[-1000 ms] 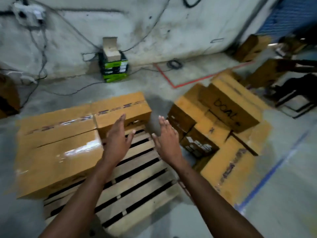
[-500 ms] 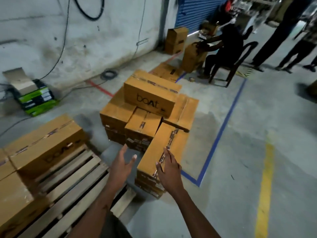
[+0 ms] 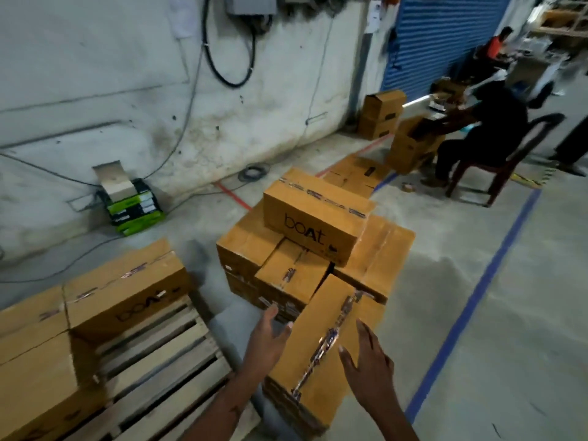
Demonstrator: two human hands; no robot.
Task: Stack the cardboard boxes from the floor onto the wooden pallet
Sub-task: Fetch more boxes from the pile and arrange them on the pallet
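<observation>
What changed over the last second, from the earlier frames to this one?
The view swung from the pallet to the floor pile. Both hands went from over the pallet to the nearest box: left hand at its left edge, right hand on top, both open, nothing lifted. Boxes on the pallet look unmoved.

A stack of green and black flat cartons (image 3: 135, 211), topped by an open grey cardboard flap, was seen against the stained white wall (image 3: 127, 90), far ahead and left of the hands. A coiled black cable (image 3: 253, 171) lay on the floor beyond them. Well ahead to the right, a seated person in dark clothes (image 3: 483, 128) occupied a dark red chair (image 3: 496, 167) before a blue roller shutter (image 3: 439, 43). A blue floor line (image 3: 477, 291) ran just right of the hands.
</observation>
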